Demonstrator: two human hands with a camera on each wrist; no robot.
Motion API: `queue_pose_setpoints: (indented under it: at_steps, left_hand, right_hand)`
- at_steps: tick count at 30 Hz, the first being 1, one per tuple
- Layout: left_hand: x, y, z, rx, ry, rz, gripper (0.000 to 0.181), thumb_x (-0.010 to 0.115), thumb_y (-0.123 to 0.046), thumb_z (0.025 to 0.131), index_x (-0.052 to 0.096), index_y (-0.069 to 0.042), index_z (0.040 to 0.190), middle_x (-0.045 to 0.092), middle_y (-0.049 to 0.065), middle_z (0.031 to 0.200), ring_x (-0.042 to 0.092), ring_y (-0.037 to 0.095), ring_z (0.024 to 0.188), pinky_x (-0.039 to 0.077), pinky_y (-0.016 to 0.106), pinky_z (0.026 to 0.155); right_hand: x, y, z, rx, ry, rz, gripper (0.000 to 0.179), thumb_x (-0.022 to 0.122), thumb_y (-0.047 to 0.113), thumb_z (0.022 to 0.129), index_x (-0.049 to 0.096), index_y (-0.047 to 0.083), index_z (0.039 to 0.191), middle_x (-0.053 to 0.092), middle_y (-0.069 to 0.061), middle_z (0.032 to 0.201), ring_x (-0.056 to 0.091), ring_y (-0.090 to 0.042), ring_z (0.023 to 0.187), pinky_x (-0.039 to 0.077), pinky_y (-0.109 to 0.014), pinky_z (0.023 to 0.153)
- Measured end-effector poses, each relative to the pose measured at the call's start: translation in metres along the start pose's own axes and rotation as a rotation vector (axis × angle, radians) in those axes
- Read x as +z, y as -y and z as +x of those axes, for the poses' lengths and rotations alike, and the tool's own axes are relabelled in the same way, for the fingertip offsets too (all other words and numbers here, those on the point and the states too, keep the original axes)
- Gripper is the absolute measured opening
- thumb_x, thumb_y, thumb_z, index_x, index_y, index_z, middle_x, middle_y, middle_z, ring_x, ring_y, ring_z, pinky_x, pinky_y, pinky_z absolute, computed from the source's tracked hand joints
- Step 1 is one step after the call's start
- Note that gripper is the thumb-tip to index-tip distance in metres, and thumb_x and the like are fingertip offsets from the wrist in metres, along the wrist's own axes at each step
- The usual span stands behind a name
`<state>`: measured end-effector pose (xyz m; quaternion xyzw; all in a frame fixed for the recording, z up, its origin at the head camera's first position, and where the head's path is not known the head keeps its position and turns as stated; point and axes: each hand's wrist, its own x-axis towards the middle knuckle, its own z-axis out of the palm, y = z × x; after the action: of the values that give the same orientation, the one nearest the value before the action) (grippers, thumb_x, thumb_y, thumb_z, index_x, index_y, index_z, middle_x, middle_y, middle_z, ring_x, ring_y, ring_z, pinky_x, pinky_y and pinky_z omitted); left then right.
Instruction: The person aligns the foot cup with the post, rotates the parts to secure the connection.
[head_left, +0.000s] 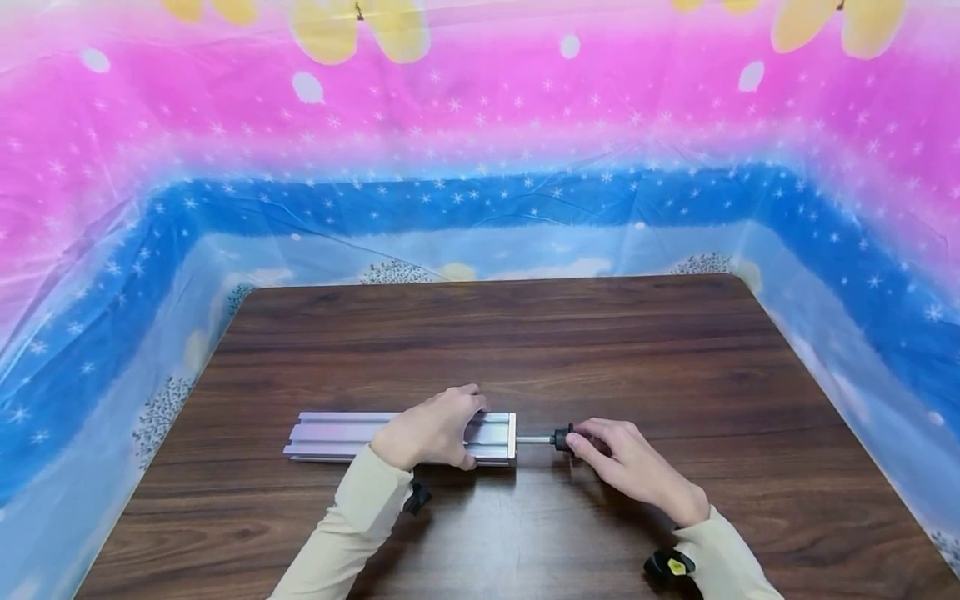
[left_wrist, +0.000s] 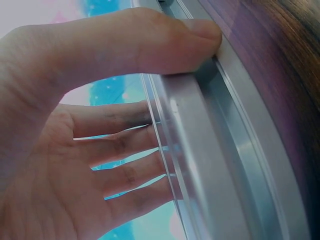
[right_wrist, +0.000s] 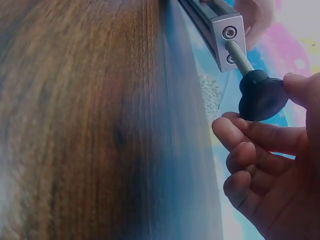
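A silver aluminium profile [head_left: 337, 432] with grooves along its length lies across the table. My left hand [head_left: 433, 429] grips it near its right end, thumb on the near side and fingers over the far side; the left wrist view shows the thumb on the grooved face [left_wrist: 195, 135]. From the end plate [right_wrist: 220, 47] with its screw heads, a threaded stud [right_wrist: 239, 57] sticks out to the right. At the stud's outer end sits a black levelling foot [right_wrist: 264, 97] with a round base. My right hand [head_left: 622, 458] pinches that base between thumb and fingers.
The dark wood-grain table [head_left: 480, 342] has rounded far corners. A pink and blue printed cloth [head_left: 480, 200] surrounds it on the back and sides. Black wrist devices [head_left: 669, 567] are strapped over both pale sleeves [head_left: 723, 558].
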<state>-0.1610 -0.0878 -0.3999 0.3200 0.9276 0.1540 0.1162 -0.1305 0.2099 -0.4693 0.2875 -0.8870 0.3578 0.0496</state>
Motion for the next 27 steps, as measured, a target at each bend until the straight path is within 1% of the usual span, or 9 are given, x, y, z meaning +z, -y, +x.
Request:
queue_pose_setpoints:
  at_steps: [5, 7, 9, 11, 13, 16, 18, 21, 27]
  left_hand:
    - [0.001, 0.0, 0.0, -0.011, 0.003, 0.007, 0.057, 0.091, -0.018, 0.067, 0.066, -0.001, 0.115, 0.059, 0.003, 0.104, 0.055, 0.019, 0.089, 0.051, 0.037, 0.08]
    - [0.001, 0.0, 0.0, -0.013, 0.005, 0.006, 0.058, 0.091, -0.018, 0.067, 0.066, 0.0, 0.117, 0.059, 0.003, 0.104, 0.055, 0.019, 0.09, 0.051, 0.037, 0.081]
    - [0.001, 0.0, 0.0, -0.008, 0.003, 0.008, 0.059, 0.091, -0.018, 0.067, 0.066, 0.0, 0.117, 0.059, 0.003, 0.105, 0.055, 0.019, 0.091, 0.052, 0.037, 0.082]
    - [-0.001, 0.001, -0.001, 0.002, -0.004, 0.004, 0.058, 0.091, -0.017, 0.066, 0.067, 0.001, 0.116, 0.059, 0.003, 0.104, 0.056, 0.019, 0.09, 0.052, 0.036, 0.082]
    - [-0.003, 0.001, -0.002, 0.015, -0.017, -0.004, 0.057, 0.092, -0.016, 0.065, 0.067, 0.001, 0.113, 0.058, 0.004, 0.102, 0.055, 0.019, 0.089, 0.052, 0.037, 0.081]
    - [-0.006, 0.002, -0.003, 0.02, -0.022, -0.022, 0.054, 0.091, -0.014, 0.065, 0.067, 0.001, 0.11, 0.057, 0.003, 0.099, 0.054, 0.019, 0.086, 0.051, 0.036, 0.08]
    - [-0.008, 0.002, -0.003, 0.013, -0.017, -0.035, 0.054, 0.091, -0.013, 0.065, 0.066, 0.001, 0.111, 0.057, 0.003, 0.099, 0.054, 0.018, 0.086, 0.051, 0.036, 0.08]
    - [-0.009, 0.002, -0.003, 0.003, -0.001, -0.048, 0.056, 0.09, -0.013, 0.066, 0.066, 0.001, 0.115, 0.057, 0.002, 0.1, 0.054, 0.017, 0.087, 0.051, 0.036, 0.081]
    - [-0.007, 0.001, -0.003, 0.012, -0.003, -0.032, 0.056, 0.091, -0.014, 0.065, 0.067, 0.002, 0.113, 0.056, 0.003, 0.1, 0.053, 0.018, 0.084, 0.051, 0.035, 0.079]
  right_hand:
    - [-0.001, 0.0, -0.001, 0.034, 0.029, 0.034, 0.02, 0.056, 0.023, 0.104, 0.069, 0.018, 0.091, 0.064, 0.006, 0.074, 0.053, 0.002, 0.064, 0.046, -0.02, 0.059]
    - [-0.001, -0.001, -0.002, 0.05, 0.035, 0.052, 0.02, 0.055, 0.023, 0.105, 0.071, 0.013, 0.097, 0.067, 0.004, 0.077, 0.057, 0.001, 0.066, 0.049, -0.021, 0.06]
    - [-0.001, 0.0, -0.004, 0.048, 0.015, 0.06, 0.02, 0.058, 0.022, 0.103, 0.071, 0.008, 0.108, 0.071, 0.002, 0.086, 0.063, -0.001, 0.073, 0.054, -0.023, 0.066]
    - [-0.002, 0.001, -0.005, 0.019, -0.036, 0.068, 0.028, 0.066, 0.02, 0.098, 0.068, 0.004, 0.12, 0.075, -0.001, 0.098, 0.069, -0.006, 0.083, 0.058, -0.027, 0.073]
    - [-0.002, 0.002, -0.007, -0.029, -0.091, 0.081, 0.044, 0.075, 0.018, 0.091, 0.063, 0.004, 0.132, 0.074, -0.006, 0.113, 0.072, -0.013, 0.097, 0.059, -0.031, 0.083]
    - [-0.001, 0.004, -0.008, -0.112, -0.163, 0.092, 0.064, 0.085, 0.015, 0.082, 0.059, 0.007, 0.139, 0.07, -0.011, 0.127, 0.069, -0.02, 0.112, 0.056, -0.03, 0.093]
    - [0.0, 0.005, -0.007, -0.149, -0.188, 0.095, 0.068, 0.087, 0.013, 0.079, 0.058, 0.008, 0.14, 0.068, -0.011, 0.131, 0.066, -0.021, 0.118, 0.052, -0.025, 0.098]
    - [0.001, 0.006, -0.005, -0.184, -0.215, 0.078, 0.067, 0.088, 0.008, 0.076, 0.061, 0.008, 0.138, 0.068, -0.009, 0.13, 0.065, -0.02, 0.118, 0.046, -0.015, 0.102]
    - [0.003, 0.006, -0.005, -0.221, -0.222, 0.045, 0.058, 0.087, 0.003, 0.076, 0.067, 0.012, 0.13, 0.072, -0.009, 0.122, 0.068, -0.019, 0.113, 0.045, -0.013, 0.1]
